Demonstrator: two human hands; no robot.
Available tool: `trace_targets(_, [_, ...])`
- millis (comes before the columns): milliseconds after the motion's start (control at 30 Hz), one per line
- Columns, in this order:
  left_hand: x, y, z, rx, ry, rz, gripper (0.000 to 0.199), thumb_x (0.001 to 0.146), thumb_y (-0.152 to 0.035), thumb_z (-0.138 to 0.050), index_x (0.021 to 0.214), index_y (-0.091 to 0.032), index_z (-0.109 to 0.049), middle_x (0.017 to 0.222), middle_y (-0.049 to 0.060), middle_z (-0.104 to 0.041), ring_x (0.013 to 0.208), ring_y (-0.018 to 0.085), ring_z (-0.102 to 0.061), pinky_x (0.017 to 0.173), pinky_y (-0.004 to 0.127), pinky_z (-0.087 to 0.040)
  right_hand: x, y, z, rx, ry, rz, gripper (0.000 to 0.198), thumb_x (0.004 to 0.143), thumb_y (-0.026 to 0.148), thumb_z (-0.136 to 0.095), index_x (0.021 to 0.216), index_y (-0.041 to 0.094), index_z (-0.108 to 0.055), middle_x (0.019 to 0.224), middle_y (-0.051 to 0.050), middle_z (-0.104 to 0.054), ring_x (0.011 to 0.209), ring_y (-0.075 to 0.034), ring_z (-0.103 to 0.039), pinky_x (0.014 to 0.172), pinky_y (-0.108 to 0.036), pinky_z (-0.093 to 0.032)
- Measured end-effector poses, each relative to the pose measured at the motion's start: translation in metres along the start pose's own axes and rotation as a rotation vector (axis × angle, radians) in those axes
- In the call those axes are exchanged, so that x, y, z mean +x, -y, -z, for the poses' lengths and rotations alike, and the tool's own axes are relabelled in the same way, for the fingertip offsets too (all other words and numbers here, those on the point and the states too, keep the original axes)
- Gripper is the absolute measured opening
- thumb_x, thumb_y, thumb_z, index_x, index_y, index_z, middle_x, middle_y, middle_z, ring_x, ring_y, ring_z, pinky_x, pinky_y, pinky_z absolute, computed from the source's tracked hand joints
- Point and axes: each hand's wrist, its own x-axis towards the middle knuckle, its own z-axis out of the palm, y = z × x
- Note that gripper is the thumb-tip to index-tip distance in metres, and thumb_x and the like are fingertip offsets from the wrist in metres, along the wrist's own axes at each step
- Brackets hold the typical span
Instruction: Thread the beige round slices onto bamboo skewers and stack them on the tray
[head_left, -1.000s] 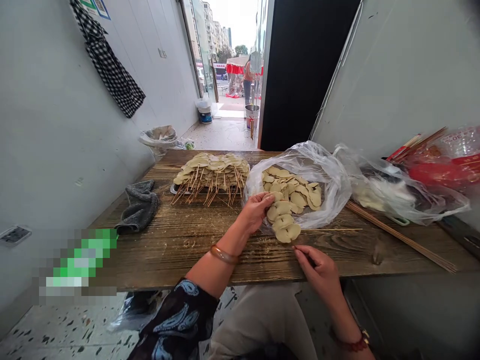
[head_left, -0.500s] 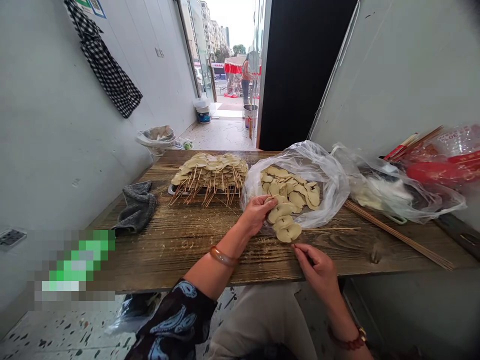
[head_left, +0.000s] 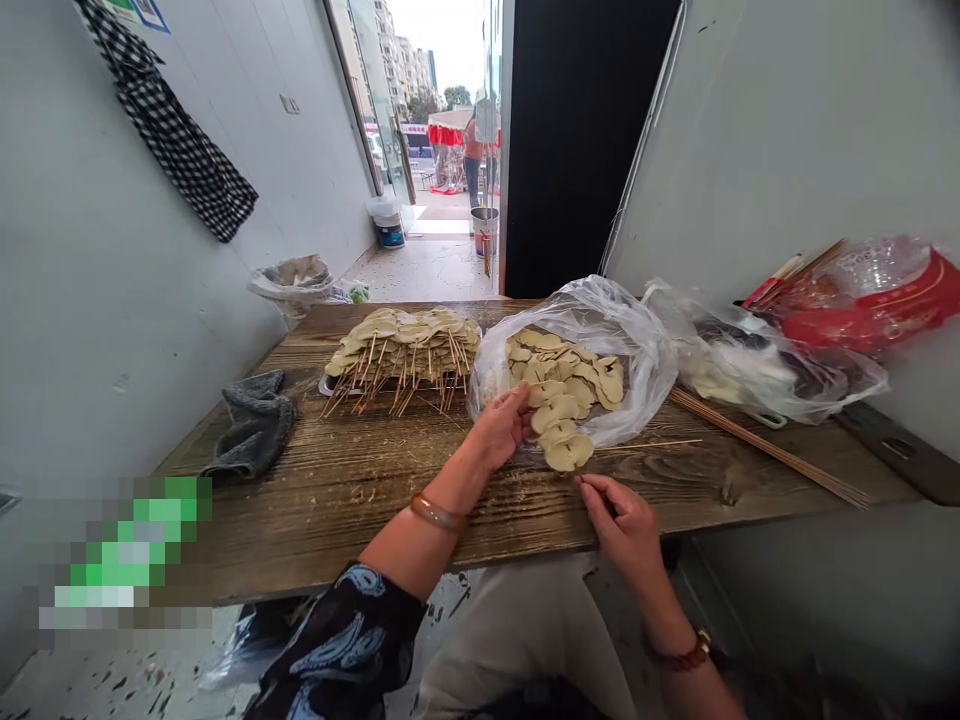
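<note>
Several flat, round, beige slices [head_left: 568,453], which look like sliced tofu or potato, are threaded in a row on a thin wooden skewer. The skewer's lower end is pinched between thumb and fingertips of my right hand [head_left: 621,515]. My left hand [head_left: 501,430] is closed on the edge of the slice at the upper end of the row; its lower fingers are partly hidden. Just behind, loose slices [head_left: 574,365] lie in an open clear plastic bag [head_left: 656,360]. To the left, a pile of filled skewers [head_left: 409,345] rests on a metal tray [head_left: 327,386], sticks pointing toward me.
A single skewer [head_left: 660,444] and a bundle of skewers [head_left: 772,450] lie on the wooden table [head_left: 322,530]. A grey cloth [head_left: 255,425] is at the left. Plastic bags [head_left: 780,370] and a dark-handled flat tool [head_left: 896,455] occupy the right side. A person stands outside the doorway.
The view has shifted slightly to the right, so the scene sits further left. Both hands keep hold of the skewer and slices, with little visible change in the row.
</note>
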Motion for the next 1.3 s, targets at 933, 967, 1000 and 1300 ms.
trace_targets(933, [-0.007,0.014,-0.012,-0.112,0.078,0.072,0.024,0.073,-0.031,-0.071,0.085,-0.011,-0.065,0.08,0.009,-0.07,0.069,0.015,-0.066,0.064,0.027,-0.054,-0.002,-0.005,-0.005,-0.063,-0.04,-0.017,0.03,0.089,0.038,-0.048,0.093,0.019,-0.071,0.091,-0.008,-0.074,0.082,-0.021,-0.069,0.072,-0.031,-0.053])
trace_targets(967, [-0.007,0.015,-0.011,-0.092,0.075,0.067,0.026,0.07,-0.03,-0.074,0.084,-0.011,-0.065,0.079,0.008,-0.07,0.066,0.015,-0.065,0.062,0.026,-0.054,-0.002,-0.006,-0.006,-0.06,-0.037,-0.019,0.03,0.089,0.039,-0.048,0.093,0.019,-0.071,0.092,-0.008,-0.074,0.082,-0.021,-0.069,0.072,-0.031,-0.053])
trace_targets(1000, [-0.007,0.016,-0.011,-0.069,0.075,0.059,0.028,0.066,-0.029,-0.077,0.084,-0.011,-0.066,0.077,0.007,-0.069,0.064,0.014,-0.064,0.06,0.025,-0.053,-0.002,-0.006,-0.006,-0.056,-0.036,-0.02,0.03,0.089,0.039,-0.049,0.093,0.019,-0.071,0.092,-0.008,-0.074,0.083,-0.022,-0.069,0.072,-0.031,-0.053])
trace_targets(1300, [-0.008,0.018,-0.009,-0.014,0.047,0.008,0.037,0.052,-0.031,-0.083,0.08,-0.012,-0.068,0.071,0.004,-0.067,0.057,0.01,-0.058,0.055,0.021,-0.048,0.001,-0.007,-0.005,-0.007,0.023,-0.051,0.034,0.086,0.044,-0.051,0.09,0.017,-0.073,0.089,-0.009,-0.075,0.076,-0.022,-0.07,0.066,-0.03,-0.056])
